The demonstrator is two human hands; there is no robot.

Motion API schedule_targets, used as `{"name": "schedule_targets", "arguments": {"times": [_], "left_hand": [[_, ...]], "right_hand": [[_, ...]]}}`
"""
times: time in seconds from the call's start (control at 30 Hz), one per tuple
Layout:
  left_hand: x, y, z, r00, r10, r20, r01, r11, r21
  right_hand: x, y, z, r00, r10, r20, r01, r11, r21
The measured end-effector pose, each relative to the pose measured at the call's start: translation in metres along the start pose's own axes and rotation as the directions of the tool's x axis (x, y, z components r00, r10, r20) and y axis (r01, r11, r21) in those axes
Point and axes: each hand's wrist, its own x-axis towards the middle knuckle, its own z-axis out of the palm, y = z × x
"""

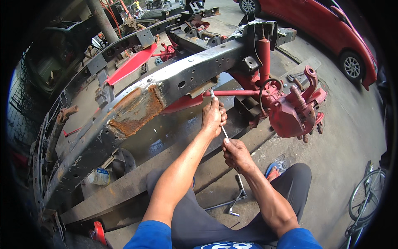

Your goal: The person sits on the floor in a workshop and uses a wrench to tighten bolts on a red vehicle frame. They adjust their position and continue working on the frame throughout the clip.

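A slim silver wrench [224, 132] slants from the underside of the black vehicle frame rail [199, 68] down toward me. My left hand [213, 117] is closed around its upper part, thumb along the shaft, close to a bracket [204, 88] below the rail. The wrench's head is at that bracket; what it sits on is too small to make out. Lower down, my right hand [237, 153] grips the near end, fingers curled. Behind my left hand runs a red rod [236, 93] toward a red axle hub assembly [290, 114].
A red shock absorber [264, 60] stands at the rail's far end. Socket handles [238, 195] lie on the ground between my legs. A concrete beam [120, 193] crosses before me. A can [99, 177] is at left, a bicycle [367, 199] at right, a red car [306, 25] beyond.
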Motion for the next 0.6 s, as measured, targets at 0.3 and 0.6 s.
{"name": "schedule_targets", "arguments": {"times": [0.3,0.6], "left_hand": [[0.001,0.049,-0.069,0.974,-0.157,0.162,0.106,0.952,0.286],[-0.002,0.010,-0.034,1.000,-0.014,0.020,0.009,0.979,0.203]], "right_hand": [[0.056,0.077,0.089,0.930,-0.324,-0.173,0.276,0.927,-0.252],[0.026,0.031,0.011,0.986,-0.144,0.079,0.160,0.947,-0.278]]}}
